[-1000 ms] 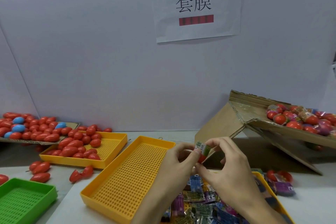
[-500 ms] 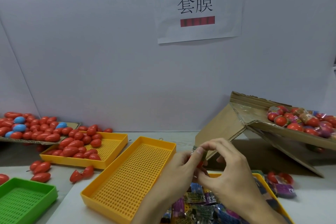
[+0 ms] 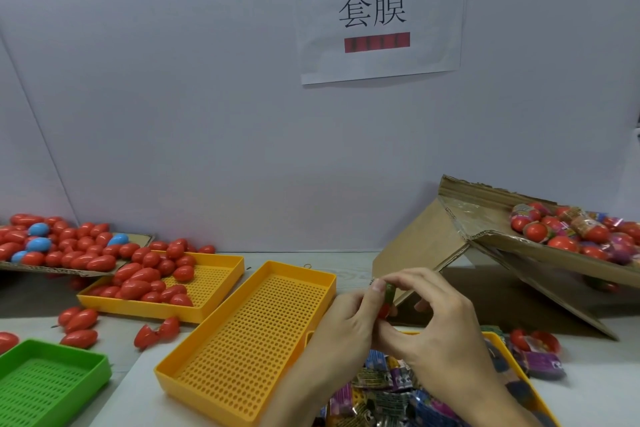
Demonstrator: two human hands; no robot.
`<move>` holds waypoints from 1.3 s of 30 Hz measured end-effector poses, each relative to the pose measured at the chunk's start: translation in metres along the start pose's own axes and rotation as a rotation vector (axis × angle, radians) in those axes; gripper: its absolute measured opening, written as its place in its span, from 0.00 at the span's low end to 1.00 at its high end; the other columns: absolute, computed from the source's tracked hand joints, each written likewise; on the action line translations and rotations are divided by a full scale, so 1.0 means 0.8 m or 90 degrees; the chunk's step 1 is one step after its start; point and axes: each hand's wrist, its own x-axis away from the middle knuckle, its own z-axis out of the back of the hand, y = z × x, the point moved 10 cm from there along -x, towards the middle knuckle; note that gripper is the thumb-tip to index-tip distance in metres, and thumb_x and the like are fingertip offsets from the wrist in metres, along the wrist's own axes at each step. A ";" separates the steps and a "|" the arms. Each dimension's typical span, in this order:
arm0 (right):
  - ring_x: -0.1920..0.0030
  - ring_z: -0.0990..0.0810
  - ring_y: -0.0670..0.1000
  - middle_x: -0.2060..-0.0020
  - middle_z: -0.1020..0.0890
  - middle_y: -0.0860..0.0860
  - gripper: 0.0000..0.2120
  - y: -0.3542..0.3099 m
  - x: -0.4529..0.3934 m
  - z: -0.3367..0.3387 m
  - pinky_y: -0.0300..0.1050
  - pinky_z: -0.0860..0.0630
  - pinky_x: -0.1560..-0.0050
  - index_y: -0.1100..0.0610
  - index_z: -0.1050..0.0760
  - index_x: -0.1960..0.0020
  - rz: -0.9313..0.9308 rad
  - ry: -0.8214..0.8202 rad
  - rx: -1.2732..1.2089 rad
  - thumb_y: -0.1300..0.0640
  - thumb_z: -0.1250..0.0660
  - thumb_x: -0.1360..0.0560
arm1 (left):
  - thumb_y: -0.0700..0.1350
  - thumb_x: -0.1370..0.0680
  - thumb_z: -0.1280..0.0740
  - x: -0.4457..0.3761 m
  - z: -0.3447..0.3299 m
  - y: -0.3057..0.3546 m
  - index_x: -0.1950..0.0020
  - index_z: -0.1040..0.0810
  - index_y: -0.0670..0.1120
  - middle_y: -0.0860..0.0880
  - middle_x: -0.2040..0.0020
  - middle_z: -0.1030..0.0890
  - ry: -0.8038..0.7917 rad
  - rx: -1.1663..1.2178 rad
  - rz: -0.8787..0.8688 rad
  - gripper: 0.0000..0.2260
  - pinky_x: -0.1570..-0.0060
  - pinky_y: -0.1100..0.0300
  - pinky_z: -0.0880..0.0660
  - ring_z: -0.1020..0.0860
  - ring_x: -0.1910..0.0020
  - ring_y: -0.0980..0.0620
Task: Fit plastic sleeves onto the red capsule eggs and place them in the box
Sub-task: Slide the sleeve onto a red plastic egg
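Observation:
Both hands meet at centre front over a red capsule egg (image 3: 384,311) with a green printed sleeve (image 3: 390,292) on its upper part. My left hand (image 3: 349,326) pinches the egg and sleeve from the left. My right hand (image 3: 433,326) pinches them from the right, fingers curled over the top; most of the egg is hidden. The tilted cardboard box (image 3: 485,239) at right holds several sleeved eggs (image 3: 568,232). Loose sleeves (image 3: 388,388) fill a yellow tray (image 3: 509,360) below my hands.
An empty yellow tray (image 3: 249,340) lies left of my hands. Behind it a yellow tray (image 3: 221,274) holds bare red eggs (image 3: 145,281). A cardboard sheet (image 3: 138,239) with red and blue eggs is far left. A green tray (image 3: 45,381) sits front left. Two sleeved eggs (image 3: 533,343) lie at right.
The sleeve has gone further down over the egg between my fingers, and both hands have closed tighter around it. The hands stay in the same place.

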 end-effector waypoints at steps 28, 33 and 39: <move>0.43 0.22 0.39 0.47 0.20 0.37 0.22 0.013 0.002 -0.002 0.33 0.24 0.45 0.46 0.19 0.41 -0.051 -0.014 -0.067 0.57 0.21 0.33 | 0.53 0.18 0.38 -0.004 -0.004 -0.025 0.54 0.15 0.47 0.48 0.65 0.18 0.067 0.207 0.068 0.16 0.64 0.60 0.22 0.19 0.64 0.54; 0.48 0.22 0.38 0.48 0.20 0.32 0.21 0.011 0.000 -0.005 0.31 0.25 0.53 0.40 0.20 0.44 -0.044 -0.044 -0.081 0.57 0.21 0.33 | 0.54 0.17 0.41 0.002 -0.010 -0.012 0.50 0.17 0.47 0.54 0.65 0.17 -0.025 0.135 0.052 0.16 0.62 0.61 0.21 0.18 0.64 0.57; 0.45 0.20 0.40 0.47 0.19 0.35 0.22 0.010 0.000 -0.008 0.34 0.22 0.49 0.43 0.19 0.42 -0.036 -0.062 -0.098 0.55 0.21 0.33 | 0.53 0.18 0.39 0.003 -0.002 -0.020 0.52 0.16 0.46 0.48 0.62 0.15 0.042 0.182 0.089 0.15 0.61 0.56 0.21 0.17 0.61 0.54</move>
